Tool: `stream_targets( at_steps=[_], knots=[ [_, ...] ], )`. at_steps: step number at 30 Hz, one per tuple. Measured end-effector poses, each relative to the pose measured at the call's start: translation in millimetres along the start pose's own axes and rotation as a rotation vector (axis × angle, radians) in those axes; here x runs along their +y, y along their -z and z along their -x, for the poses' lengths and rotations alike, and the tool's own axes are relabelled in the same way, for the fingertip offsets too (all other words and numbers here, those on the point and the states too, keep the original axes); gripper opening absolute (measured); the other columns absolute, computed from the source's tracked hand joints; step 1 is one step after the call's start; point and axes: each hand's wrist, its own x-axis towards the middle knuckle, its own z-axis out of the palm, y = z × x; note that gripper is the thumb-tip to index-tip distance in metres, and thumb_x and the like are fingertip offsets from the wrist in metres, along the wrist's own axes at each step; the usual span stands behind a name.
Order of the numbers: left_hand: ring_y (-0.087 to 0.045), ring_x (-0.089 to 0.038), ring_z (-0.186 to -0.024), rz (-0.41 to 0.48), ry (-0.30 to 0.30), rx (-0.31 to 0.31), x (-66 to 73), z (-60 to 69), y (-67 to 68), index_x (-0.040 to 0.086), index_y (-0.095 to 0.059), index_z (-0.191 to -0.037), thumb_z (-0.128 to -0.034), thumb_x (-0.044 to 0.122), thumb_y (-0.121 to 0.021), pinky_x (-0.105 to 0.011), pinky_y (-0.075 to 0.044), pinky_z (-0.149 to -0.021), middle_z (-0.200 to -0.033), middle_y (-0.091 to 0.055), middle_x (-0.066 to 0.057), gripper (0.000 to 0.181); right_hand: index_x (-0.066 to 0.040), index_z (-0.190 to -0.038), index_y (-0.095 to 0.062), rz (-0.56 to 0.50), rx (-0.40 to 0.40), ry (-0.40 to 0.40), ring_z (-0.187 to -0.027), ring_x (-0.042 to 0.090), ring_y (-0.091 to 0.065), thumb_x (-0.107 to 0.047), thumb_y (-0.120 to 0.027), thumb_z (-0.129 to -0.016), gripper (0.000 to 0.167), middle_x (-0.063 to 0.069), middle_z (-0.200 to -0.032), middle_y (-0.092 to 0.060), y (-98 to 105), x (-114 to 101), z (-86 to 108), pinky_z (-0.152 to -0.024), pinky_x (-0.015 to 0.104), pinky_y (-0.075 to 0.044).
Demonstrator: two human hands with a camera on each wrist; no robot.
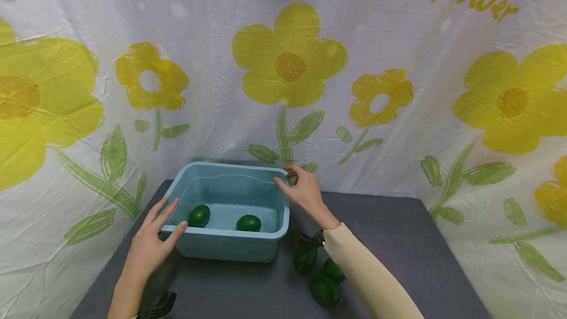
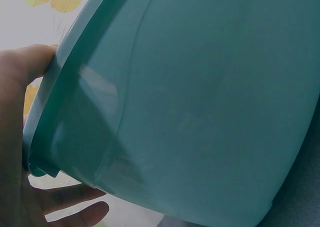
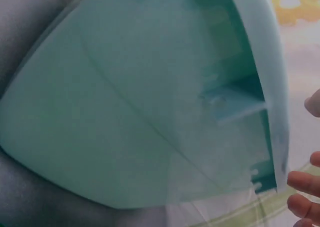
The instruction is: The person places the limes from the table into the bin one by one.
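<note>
A light blue plastic basin (image 1: 226,248) stands on the dark table. Inside it lie two glossy dark green avocados, one at the left (image 1: 199,215) and one nearer the middle (image 1: 248,223). My left hand (image 1: 148,250) is at the basin's front left corner, fingers spread and nearly straight, its thumb touching the rim (image 2: 47,94). Around the back right corner is my right hand (image 1: 304,192), fingers loosely bent. In the right wrist view its fingertips (image 3: 302,183) are close beside the rim; whether they touch it I cannot tell. Neither hand holds an avocado.
Several more avocados (image 1: 325,289) lie on the table (image 1: 398,250) to the right of the basin, partly hidden by my right forearm. Behind and at both sides hangs a white cloth (image 1: 212,127) printed with yellow flowers, close to the basin's back.
</note>
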Motion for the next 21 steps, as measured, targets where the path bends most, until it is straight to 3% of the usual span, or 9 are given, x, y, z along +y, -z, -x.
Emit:
stream_targets(
  at_steps=[4, 12, 21],
  knots=[
    [-0.041, -0.057, -0.145, 0.002, -0.001, -0.002, -0.7, -0.4, -0.2, 0.02, -0.041, -0.166, -0.1042, 0.049, -0.066, -0.082, -0.04, -0.095, -0.172, -0.028, -0.017, 0.072, -0.012, -0.132, -0.072, -0.01, 0.016, -0.013, -0.079, 0.021, -0.063, -0.041, -0.075, -0.099, 0.044, 0.013, -0.111, -0.078, 9, 6, 8.0, -0.067, 0.038, -0.051],
    [-0.04, -0.058, -0.145, -0.001, 0.003, -0.004, -0.7, -3.5, -0.6, 0.021, -0.04, -0.166, -0.1042, 0.049, -0.065, -0.083, -0.039, -0.095, -0.173, -0.028, -0.016, 0.073, -0.013, -0.133, -0.072, -0.04, 0.092, -0.071, -0.091, 0.031, -0.069, -0.04, -0.077, -0.098, 0.045, 0.015, -0.115, -0.077, 35, 21, 19.3, -0.077, 0.049, -0.057],
    [-0.039, -0.058, -0.145, 0.006, 0.005, -0.002, -4.4, 2.3, 5.1, 0.022, -0.039, -0.167, -0.1047, 0.048, -0.065, -0.083, -0.039, -0.093, -0.173, -0.027, -0.015, 0.072, -0.011, -0.135, -0.071, -0.105, 0.164, -0.092, -0.088, 0.031, -0.069, -0.034, -0.079, -0.097, 0.044, 0.013, -0.115, -0.076, 59, 38, 40.3, -0.077, 0.048, -0.057]
  ],
)
